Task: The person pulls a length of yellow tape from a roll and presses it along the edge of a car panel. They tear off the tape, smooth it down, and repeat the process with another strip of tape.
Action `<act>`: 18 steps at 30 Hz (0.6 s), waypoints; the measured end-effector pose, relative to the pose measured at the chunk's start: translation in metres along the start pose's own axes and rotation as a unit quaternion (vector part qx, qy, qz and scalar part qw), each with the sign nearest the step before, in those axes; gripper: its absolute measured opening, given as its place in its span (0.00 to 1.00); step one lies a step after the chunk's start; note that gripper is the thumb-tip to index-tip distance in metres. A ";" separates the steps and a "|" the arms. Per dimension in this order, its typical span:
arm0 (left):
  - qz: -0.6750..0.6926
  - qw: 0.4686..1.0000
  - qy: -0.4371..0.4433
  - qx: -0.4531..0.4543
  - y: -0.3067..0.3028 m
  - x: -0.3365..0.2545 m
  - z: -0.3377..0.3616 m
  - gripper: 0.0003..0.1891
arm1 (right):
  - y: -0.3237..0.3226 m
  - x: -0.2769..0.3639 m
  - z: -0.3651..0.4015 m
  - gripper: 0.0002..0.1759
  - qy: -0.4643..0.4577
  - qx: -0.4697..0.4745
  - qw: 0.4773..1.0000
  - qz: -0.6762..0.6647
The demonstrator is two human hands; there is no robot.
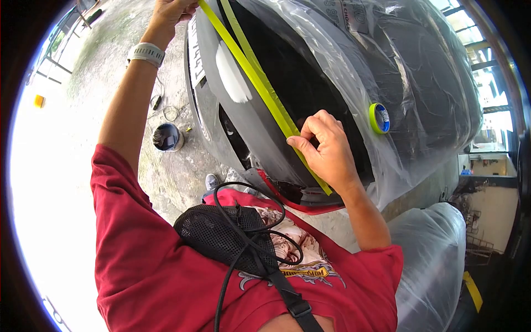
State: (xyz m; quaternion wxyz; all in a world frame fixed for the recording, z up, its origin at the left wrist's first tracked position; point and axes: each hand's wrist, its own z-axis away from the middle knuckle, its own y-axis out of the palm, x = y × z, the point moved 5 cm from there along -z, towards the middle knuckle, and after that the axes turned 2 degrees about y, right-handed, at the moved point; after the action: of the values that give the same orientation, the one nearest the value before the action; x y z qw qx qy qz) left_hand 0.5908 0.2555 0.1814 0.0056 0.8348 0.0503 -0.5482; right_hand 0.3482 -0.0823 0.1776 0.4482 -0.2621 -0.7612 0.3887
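Note:
A long strip of yellow-green masking tape [256,83] runs diagonally over the car's rear, beside the dark window [298,77]. At the upper end, my left hand [172,14], partly cut off by the frame, is closed on the strip. My right hand [327,148] has curled fingers, with thumb and forefinger at the strip's edge farther down. Below that hand the strip continues to a loose-looking end. Another, thinner tape line [239,33] lies along the window edge. A tape roll [379,118] rests on the clear plastic sheet [412,72] covering the car.
The grey car body [238,122] has a white patch [232,74] and a number plate at left. A bucket [167,137] and a cable stand on the concrete floor [166,188]. Another plastic-covered shape [426,260] is at lower right. A black pouch [224,232] hangs on my chest.

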 end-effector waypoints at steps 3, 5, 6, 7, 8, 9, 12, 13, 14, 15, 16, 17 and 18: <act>0.018 1.000 0.001 0.006 -0.005 0.010 -0.002 0.12 | 0.002 0.001 -0.007 0.17 -0.005 0.004 1.000 -0.011; 0.004 1.000 0.001 0.010 -0.008 0.014 -0.002 0.12 | 0.003 0.002 -0.011 0.18 -0.005 0.004 1.000 -0.009; -0.009 1.000 0.000 0.013 -0.008 0.012 0.000 0.12 | 0.003 0.002 -0.012 0.18 -0.006 0.004 1.000 -0.009; -0.010 1.000 0.000 0.011 -0.008 0.010 0.002 0.12 | 0.004 0.002 -0.014 0.18 -0.005 0.008 1.000 -0.010; 0.007 1.000 0.010 0.017 -0.004 0.008 0.003 0.11 | 0.005 0.002 -0.016 0.18 -0.003 0.012 1.000 -0.011; 0.024 0.999 0.021 0.023 0.000 0.004 0.005 0.11 | 0.006 0.002 -0.018 0.18 -0.004 0.013 1.000 -0.011; 0.042 0.999 -0.005 0.027 0.007 0.001 0.005 0.10 | 0.006 0.004 -0.021 0.18 -0.003 0.014 1.000 -0.013; 0.042 0.999 -0.005 0.027 0.008 0.001 0.004 0.10 | 0.007 0.004 -0.022 0.18 0.000 0.013 1.000 -0.019; 0.036 0.999 -0.007 0.026 0.009 0.002 0.003 0.11 | 0.007 0.005 -0.024 0.18 0.002 0.012 1.000 -0.024; 0.029 0.999 -0.009 0.025 0.010 0.003 0.002 0.11 | 0.007 0.006 -0.025 0.18 0.002 0.011 1.000 -0.024; 0.030 0.999 -0.008 0.027 0.011 0.006 -0.001 0.11 | 0.006 0.006 -0.026 0.18 0.005 0.008 1.000 -0.028; 0.019 0.999 -0.019 0.024 0.010 0.012 -0.005 0.11 | 0.006 0.006 -0.027 0.18 0.007 0.005 0.999 -0.033; 0.008 0.999 -0.030 0.021 0.009 0.016 -0.008 0.11 | 0.006 0.006 -0.027 0.18 0.008 0.004 0.999 -0.033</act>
State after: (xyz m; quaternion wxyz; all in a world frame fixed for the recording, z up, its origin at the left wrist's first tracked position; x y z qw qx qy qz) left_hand 0.6051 0.2479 0.1690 -0.0063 0.8185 0.0323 -0.5736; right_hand 0.3697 -0.0648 0.1835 0.4681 -0.2385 -0.7639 0.3748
